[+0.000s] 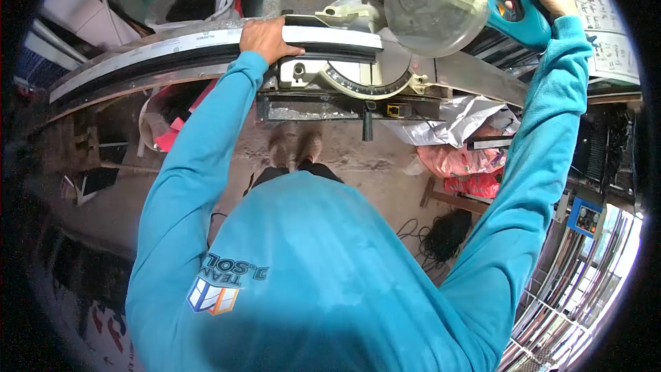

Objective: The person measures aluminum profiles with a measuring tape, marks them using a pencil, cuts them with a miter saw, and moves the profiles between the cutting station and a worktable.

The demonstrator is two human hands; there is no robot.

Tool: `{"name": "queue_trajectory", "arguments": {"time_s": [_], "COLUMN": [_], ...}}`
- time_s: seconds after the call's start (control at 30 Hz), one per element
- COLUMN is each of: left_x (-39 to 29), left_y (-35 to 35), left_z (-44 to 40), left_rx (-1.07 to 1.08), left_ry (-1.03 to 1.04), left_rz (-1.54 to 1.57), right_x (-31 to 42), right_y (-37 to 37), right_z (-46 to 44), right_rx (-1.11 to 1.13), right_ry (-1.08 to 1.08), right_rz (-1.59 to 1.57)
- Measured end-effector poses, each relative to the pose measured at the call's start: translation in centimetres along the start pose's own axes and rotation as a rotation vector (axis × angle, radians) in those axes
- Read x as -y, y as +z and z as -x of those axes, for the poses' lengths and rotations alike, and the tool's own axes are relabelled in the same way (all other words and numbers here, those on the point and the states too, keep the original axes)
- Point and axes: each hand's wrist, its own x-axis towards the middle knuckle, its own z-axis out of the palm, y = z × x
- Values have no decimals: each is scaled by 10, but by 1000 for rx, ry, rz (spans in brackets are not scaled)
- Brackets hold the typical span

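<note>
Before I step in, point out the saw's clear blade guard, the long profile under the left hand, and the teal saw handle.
Blade guard [441, 19]: head view, on its clear round cover.
Long profile [196, 41]: head view, on its white strip.
Saw handle [526, 30]: head view, on its teal lower part.

Laid across a cream saw [421, 24] (teal-handled, clear-guarded): a long strip [210, 40], white and printed on one face, black along the near side, reaching well past the saw on the left.
</note>
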Motion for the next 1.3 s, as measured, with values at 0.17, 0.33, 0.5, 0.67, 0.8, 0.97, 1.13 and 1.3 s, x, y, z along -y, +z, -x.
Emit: {"name": "queue_trajectory", "arguments": {"time_s": [0.17, 0.33, 0.5, 0.67, 0.8, 0.97, 1.13, 1.3], "left_x": [-1, -6, -15, -16, -17, -16, -16, -16], "left_y": [3, 2, -2, 1, 0, 3, 3, 2], "left_z": [0, -1, -2, -1, 0, 0, -1, -1], "left_rx": [-79, -41, 5, 2, 2, -6, -1, 21], "left_ry": [10, 11, -61, -65, -75, -70, -74, -82], "left_rz": [4, 17, -52, -70, -92, -96, -115, -120], "right_x": [25, -7, -10, -20, -24, -24, -26, -27], "right_y": [18, 46, 78, 87, 90, 91, 91, 91], "right_z": [58, 101, 146, 156, 159, 159, 159, 158], "right_rx": [13, -71, -195, -242, -250, -263, -252, -255], "right_ry": [133, 197, 169, 151, 130, 113, 88, 90], "right_rz": [-149, -222, -357, -389, -444, -448, -484, -453]}}
